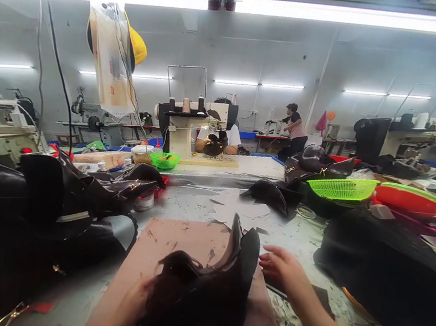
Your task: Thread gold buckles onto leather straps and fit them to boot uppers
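A dark leather piece [203, 295] with raised, curved flaps stands over a pinkish board [154, 236] at the bottom centre. My left hand [137, 300] is at its left side, fingers bent against the leather and partly hidden and blurred. Just right of the tallest flap, my right hand [285, 270] has its fingers apart and holds nothing. A narrow gap seems to lie between those fingertips and the flap. Pale paper sheets [241, 209] lie behind the board.
Dark leather parts with metal clips [43, 199] are heaped at left. Black material [384, 271] lies at right, below a green basket [342, 188] and a red tray [409, 201]. Across the table stands a sewing machine [188, 129], with a person behind it. Another person stands further back.
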Demonstrator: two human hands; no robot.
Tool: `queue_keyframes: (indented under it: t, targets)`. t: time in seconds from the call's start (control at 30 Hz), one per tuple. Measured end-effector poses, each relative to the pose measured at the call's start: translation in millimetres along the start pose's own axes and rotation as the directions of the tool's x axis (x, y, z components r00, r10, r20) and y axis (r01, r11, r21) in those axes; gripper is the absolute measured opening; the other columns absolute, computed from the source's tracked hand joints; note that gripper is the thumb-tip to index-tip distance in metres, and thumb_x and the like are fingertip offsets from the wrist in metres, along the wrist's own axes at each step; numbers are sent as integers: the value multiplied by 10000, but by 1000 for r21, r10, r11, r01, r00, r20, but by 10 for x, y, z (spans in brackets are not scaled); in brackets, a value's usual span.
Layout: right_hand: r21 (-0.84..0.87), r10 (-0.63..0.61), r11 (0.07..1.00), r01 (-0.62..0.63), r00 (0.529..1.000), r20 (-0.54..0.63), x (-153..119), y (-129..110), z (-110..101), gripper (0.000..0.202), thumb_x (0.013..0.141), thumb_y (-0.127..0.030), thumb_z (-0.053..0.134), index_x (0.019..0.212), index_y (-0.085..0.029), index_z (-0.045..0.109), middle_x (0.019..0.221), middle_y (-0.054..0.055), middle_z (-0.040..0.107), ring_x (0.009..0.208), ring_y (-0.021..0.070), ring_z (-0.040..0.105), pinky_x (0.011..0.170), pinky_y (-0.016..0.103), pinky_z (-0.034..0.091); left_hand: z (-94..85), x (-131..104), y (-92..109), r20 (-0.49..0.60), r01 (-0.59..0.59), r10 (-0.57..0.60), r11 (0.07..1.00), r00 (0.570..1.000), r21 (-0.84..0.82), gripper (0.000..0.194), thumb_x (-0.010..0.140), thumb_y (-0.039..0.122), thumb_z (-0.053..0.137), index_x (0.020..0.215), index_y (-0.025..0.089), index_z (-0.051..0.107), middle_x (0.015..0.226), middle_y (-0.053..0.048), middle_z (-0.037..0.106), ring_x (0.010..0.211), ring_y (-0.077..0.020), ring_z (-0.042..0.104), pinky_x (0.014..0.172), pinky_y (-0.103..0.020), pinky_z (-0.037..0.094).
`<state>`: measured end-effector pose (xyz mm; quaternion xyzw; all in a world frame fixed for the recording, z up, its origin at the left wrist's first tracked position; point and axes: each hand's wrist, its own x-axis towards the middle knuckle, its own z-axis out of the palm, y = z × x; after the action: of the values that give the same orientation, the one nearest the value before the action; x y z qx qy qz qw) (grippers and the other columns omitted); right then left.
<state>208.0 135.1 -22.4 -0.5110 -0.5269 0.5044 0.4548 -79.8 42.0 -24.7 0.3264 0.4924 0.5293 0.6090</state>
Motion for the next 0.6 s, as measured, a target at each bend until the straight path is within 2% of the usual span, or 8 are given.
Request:
queue_keyframes:
  t: [0.07, 0.13, 0.2, 0.27, 0.37, 0.43, 0.5, 0.6]
  targets:
    - [-143, -30, 989, 31, 1000, 10, 56, 140, 89, 199, 608, -339, 555, 716, -175, 589, 722, 80, 615, 748, 251, 605, 719, 399, 485, -81, 45, -68, 111, -33, 16, 988, 994, 151, 266, 648, 339, 685, 822, 138, 708, 840, -88, 713, 827, -279, 643, 750, -330, 490]
    - [-232, -80, 969, 90, 995, 55, 75, 242, 201, 170, 558, -303, 580, 665, -174, 612, 800, 103, 621, 828, 285, 589, 796, 421, 451, -138, 137, -99, 199, -129, 52, 910, 979, 394, 260, 671, 338, 668, 868, 175, 715, 875, -85, 711, 846, -298, 639, 772, -372, 488]
    - [-357, -179, 914, 191, 982, 66, 85, 319, 307, 263, 573, -295, 561, 791, -177, 649, 1004, 125, 601, 995, 305, 542, 887, 407, 408, -173, 250, -135, 240, -253, 140, 796, 961, 550, 228, 656, 321, 685, 856, 220, 728, 978, -87, 694, 986, -327, 592, 909, -413, 421]
    - [-476, -253, 847, 237, 967, 30, 110, 394, 381, 418, 609, -303, 533, 995, -173, 624, 1171, 134, 534, 1132, 306, 468, 950, 392, 369, -196, 335, -216, 276, -349, 223, 715, 935, 606, 229, 651, 338, 692, 862, 258, 732, 1115, -83, 643, 1152, -348, 480, 1042, -435, 269]
    - [-474, -222, 857, 203, 975, 16, 173, 496, 433, 584, 667, -339, 498, 1226, -174, 489, 1249, 120, 508, 1179, 293, 448, 974, 391, 357, -234, 359, -421, 365, -461, 283, 590, 887, 663, 283, 737, 394, 612, 1002, 326, 682, 1232, -38, 567, 1240, -329, 388, 1085, -433, 168]
    - [-407, -196, 894, 189, 980, 23, 209, 518, 443, 591, 692, -339, 473, 1269, -213, 448, 1225, 87, 548, 1137, 282, 496, 934, 383, 395, -268, 333, -550, 444, -547, 320, 460, 837, 700, 305, 824, 407, 500, 1103, 363, 618, 1271, -7, 532, 1253, -306, 375, 1088, -428, 166]
    - [-365, -229, 905, 220, 973, 19, 243, 476, 439, 538, 687, -330, 466, 1214, -227, 508, 1136, 72, 612, 1069, 285, 544, 864, 365, 438, -303, 316, -614, 497, -594, 333, 347, 801, 726, 351, 860, 397, 449, 1201, 375, 531, 1321, 0, 470, 1263, -304, 359, 1087, -449, 160]
    - [-403, -272, 881, 248, 962, -2, 325, 331, 400, 481, 673, -375, 450, 1087, -184, 604, 840, 67, 678, 871, 286, 612, 742, 362, 473, -344, 357, -566, 509, -566, 260, 246, 821, 787, 425, 861, 350, 470, 1284, 352, 426, 1379, -18, 357, 1280, -325, 317, 1063, -491, 208]
